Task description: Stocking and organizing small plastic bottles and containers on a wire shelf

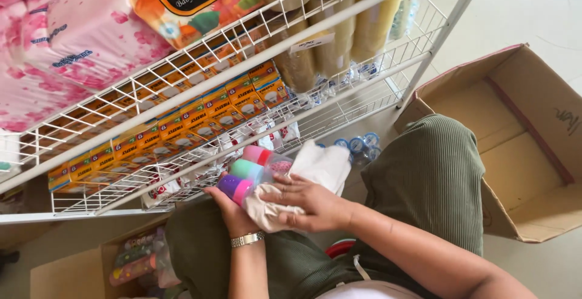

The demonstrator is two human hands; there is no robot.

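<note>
I judge I'm mid-wipe: left hand (233, 211) grasping the capped bottles (251, 172), right hand (309, 205) pressing the cloth (315, 169) at three o'clock; next needs turning them.

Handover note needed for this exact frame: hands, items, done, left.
Left hand: under a clear pack of three small bottles with pink, green and purple caps, holding it up.
Right hand: presses a white cloth against the pack.
Nearby: wire rack with orange cartons in front; open empty cardboard box at right; box of more bottle packs at lower left.
Done: one pack out, in hand.
Left: pack not yet on the rack.
</note>
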